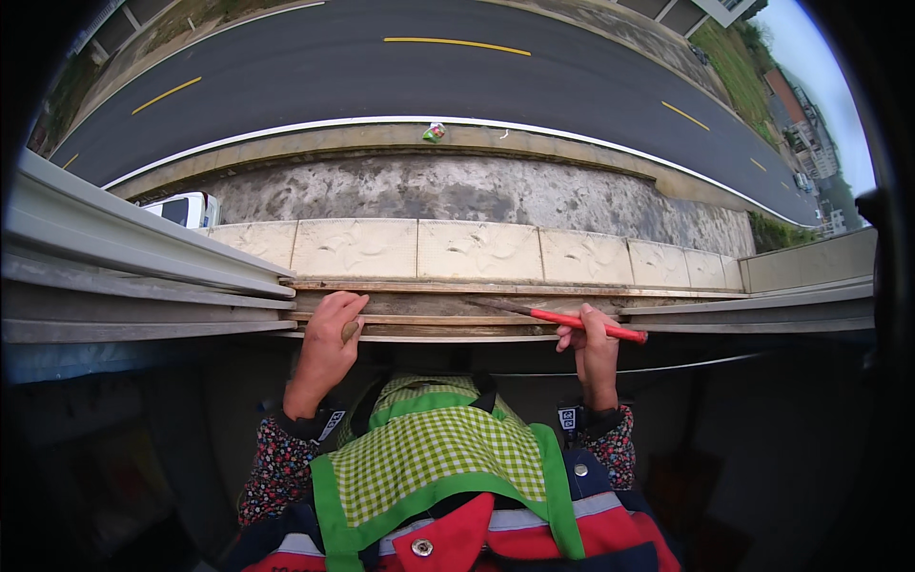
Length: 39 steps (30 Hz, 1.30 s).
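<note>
My right hand (pixel 595 343) is closed around a slim red-handled tool (pixel 588 324), held slanting over the window track. Its dark, narrow end points left into the track's dirty channel; I cannot tell whether it is a brush or a blade. At the left part of the same window track (pixel 419 310), my left hand (pixel 327 345) rests with fingers curled. A small tan, rounded piece (pixel 350 332) shows between its thumb and fingers, its kind unclear. The channel looks brown and grimy, with raised rails along both sides.
Stacked sliding window frames (pixel 143 286) stand at the left, and more frames (pixel 762 310) at the right. Beyond the track runs a cream tiled ledge (pixel 477 252), with a drop to concrete and a road (pixel 457 81) below. A white vehicle (pixel 191 209) is parked at lower left outside.
</note>
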Motion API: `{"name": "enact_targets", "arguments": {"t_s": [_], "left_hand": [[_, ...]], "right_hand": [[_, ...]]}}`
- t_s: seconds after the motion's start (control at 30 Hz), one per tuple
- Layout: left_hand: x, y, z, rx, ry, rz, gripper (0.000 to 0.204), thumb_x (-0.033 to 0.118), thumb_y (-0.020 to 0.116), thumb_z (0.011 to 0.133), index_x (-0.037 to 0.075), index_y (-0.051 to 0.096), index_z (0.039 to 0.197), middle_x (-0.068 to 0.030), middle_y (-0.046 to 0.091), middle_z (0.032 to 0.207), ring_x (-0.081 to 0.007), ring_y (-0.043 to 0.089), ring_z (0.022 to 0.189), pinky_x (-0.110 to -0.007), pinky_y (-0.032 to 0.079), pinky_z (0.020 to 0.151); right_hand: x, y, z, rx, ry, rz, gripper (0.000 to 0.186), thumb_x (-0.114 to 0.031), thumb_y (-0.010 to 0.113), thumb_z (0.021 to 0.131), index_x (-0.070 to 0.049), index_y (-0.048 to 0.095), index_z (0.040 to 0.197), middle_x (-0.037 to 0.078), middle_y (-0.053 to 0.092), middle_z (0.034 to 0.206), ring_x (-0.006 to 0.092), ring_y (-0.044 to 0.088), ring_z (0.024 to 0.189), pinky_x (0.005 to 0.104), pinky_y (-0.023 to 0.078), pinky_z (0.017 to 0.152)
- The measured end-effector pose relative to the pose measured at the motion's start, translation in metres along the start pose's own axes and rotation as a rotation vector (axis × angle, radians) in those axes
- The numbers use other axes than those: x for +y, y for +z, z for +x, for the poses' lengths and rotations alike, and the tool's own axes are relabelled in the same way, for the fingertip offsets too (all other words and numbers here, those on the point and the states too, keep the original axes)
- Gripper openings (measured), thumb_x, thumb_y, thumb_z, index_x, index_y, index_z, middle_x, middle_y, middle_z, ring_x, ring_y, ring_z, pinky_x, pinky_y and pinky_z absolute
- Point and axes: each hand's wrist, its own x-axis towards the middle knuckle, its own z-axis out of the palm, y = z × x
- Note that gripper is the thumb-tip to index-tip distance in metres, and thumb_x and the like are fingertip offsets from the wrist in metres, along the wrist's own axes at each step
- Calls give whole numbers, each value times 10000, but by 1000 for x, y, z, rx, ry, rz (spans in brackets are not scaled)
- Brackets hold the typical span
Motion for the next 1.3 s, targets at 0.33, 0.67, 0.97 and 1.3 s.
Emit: {"name": "enact_targets", "arguments": {"t_s": [0.33,0.67,0.97,1.3], "left_hand": [[0,1,-1,9,19,-8,284,-22,638,869,-31,656,1152,-165,640,1117,-353,591,1101,-404,471,969],[0,2,-1,31,46,3,287,-32,637,856,-32,658,1143,-167,646,1112,-353,599,1087,-408,478,960],[-1,3,-2,11,45,-2,326,-28,658,833,-18,661,1158,-170,648,1143,-351,598,1111,-406,474,982],[41,-5,-33,-103,104,-299,344,-26,618,922,11,637,1264,-152,672,1223,-309,631,1169,-375,496,1001]], "right_hand": [[-48,-6,0,-92,-48,-344,378,-217,483,1043,68,709,943,123,687,740,142,614,572,257,505,541],[-54,12,10,-175,66,-375,356,-204,508,1030,69,694,896,104,683,729,141,620,556,265,534,557],[-48,41,5,-370,-29,-303,311,-184,530,1021,55,696,911,101,680,715,130,620,549,254,512,534],[-35,104,0,-571,-129,-195,356,-251,541,1048,52,717,986,84,688,781,109,628,619,229,518,589]]}}
